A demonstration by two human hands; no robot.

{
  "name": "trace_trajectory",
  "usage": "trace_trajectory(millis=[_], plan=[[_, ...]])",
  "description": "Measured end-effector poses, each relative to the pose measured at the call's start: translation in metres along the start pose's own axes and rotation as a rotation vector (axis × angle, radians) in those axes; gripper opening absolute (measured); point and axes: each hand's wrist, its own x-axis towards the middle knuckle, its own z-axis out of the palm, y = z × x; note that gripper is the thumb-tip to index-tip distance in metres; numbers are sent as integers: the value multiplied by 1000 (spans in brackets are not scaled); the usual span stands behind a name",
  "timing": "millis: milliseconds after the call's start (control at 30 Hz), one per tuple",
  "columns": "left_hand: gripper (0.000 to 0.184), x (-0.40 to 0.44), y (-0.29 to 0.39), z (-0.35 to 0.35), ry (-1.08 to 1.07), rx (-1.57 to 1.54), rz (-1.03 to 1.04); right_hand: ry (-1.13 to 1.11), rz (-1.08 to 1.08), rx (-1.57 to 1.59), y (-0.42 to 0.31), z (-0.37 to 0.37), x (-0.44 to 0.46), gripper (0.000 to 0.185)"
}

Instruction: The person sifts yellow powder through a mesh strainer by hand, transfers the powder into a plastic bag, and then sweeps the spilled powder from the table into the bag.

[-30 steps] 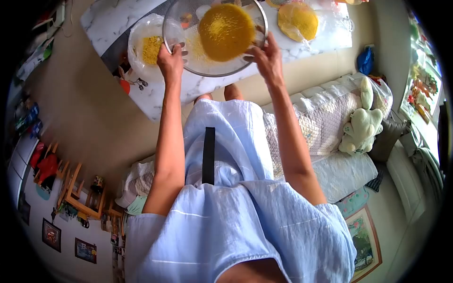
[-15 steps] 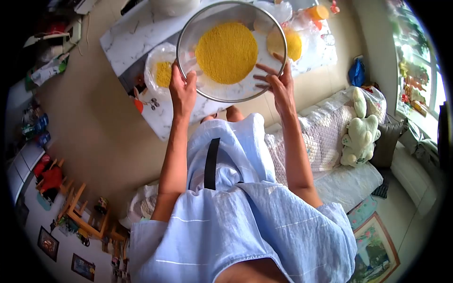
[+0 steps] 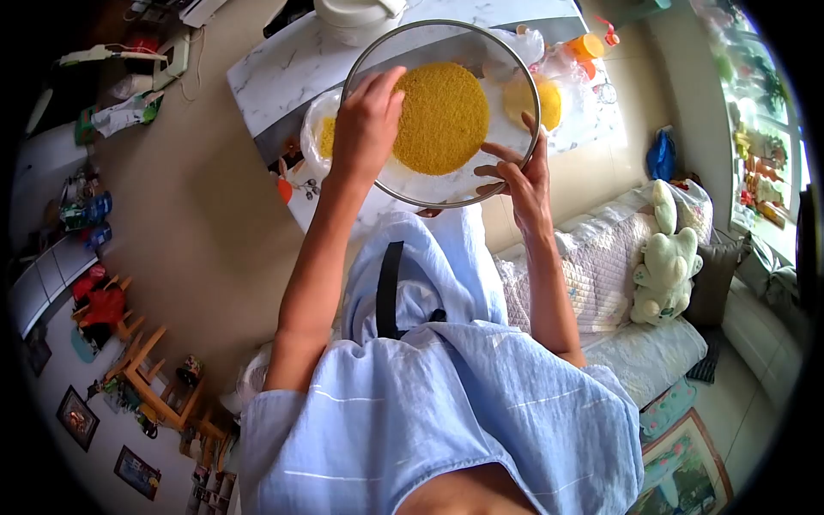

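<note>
A round fine-mesh sieve (image 3: 506,94) with a metal rim is held over the table, a heap of yellow grain-like meal (image 3: 442,120) lying in its middle. My right hand (image 3: 525,182) grips the rim at the lower right, thumb on top and fingers spread underneath. Over the left side of the sieve is my left hand (image 3: 369,120), its fingers bent and close together near the meal's edge. Whatever those fingers may hold is hidden. An open plastic bag (image 3: 316,133) with yellow meal stands by my left hand, partly covered by it.
Below the sieve is a marble-patterned table (image 3: 283,73) with a white lidded container (image 3: 359,19) at its far side. A second bag of yellow meal (image 3: 549,105) and an orange-lidded jar (image 3: 587,46) stand at the right. A sofa (image 3: 584,266) bears a plush toy (image 3: 665,270).
My left hand has left the rim and moved up and inward over the sieve. The sieve appears farther right and lower, still in my right hand; the whole view has shifted too.
</note>
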Motion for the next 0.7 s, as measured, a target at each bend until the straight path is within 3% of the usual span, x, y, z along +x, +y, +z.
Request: trace_trajectory(millis=[67, 167, 700], plan=[[27, 9, -23, 19, -145, 104, 44, 24, 31, 73, 3, 7, -3, 74], [27, 11, -27, 20, -200, 88, 73, 13, 44, 89, 9, 15, -7, 74], [14, 0, -51, 27, -226, 171, 174, 45, 54, 75, 32, 17, -9, 75]])
